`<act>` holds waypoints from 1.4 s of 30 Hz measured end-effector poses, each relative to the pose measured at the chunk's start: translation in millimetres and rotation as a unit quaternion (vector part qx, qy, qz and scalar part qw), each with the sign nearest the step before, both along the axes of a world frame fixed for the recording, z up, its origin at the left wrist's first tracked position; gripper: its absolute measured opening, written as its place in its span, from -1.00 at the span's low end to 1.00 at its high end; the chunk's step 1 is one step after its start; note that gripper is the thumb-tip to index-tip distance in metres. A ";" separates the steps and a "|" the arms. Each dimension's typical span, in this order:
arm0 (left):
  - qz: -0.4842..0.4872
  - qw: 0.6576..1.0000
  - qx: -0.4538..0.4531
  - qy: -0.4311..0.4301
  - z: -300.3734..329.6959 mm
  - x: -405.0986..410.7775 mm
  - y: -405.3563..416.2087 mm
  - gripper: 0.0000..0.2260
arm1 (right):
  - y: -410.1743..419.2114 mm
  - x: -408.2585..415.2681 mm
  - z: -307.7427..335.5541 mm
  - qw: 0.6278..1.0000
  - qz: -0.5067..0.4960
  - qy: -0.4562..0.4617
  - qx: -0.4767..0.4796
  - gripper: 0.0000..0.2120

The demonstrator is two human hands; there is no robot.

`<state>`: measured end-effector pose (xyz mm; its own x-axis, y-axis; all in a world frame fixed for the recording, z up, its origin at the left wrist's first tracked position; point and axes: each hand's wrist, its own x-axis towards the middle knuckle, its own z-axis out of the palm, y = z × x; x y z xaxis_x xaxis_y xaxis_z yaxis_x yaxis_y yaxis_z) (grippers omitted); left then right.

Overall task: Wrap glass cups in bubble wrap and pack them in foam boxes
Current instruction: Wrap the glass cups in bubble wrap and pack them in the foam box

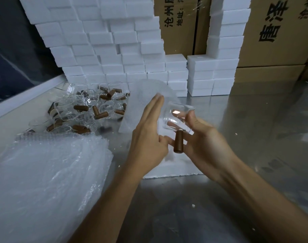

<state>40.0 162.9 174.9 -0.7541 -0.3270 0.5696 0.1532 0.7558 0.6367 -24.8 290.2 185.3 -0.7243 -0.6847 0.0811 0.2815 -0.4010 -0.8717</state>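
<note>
My right hand [200, 137] grips a clear glass cup [177, 118] with a brown wooden handle [178, 141] that points down. My left hand [149, 130] lies against a sheet of bubble wrap [141, 102], fingers straight, pressing the sheet toward the cup's left side. Below both hands a white foam box [169, 170] sits on the metal table [255, 137]. Much of the box is hidden by my hands.
A pile of several glass cups with wooden handles [86, 109] lies at the back left. A stack of bubble wrap sheets [44, 181] fills the near left. Stacked white foam boxes [105, 41] and cardboard cartons [276, 32] line the back.
</note>
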 end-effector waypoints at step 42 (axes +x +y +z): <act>-0.085 0.982 -0.164 -0.040 2.1 3.1 41.4 -0.03 | -0.3 -11.0 -23.9 0.881 -0.237 0.379 0.152 -0.64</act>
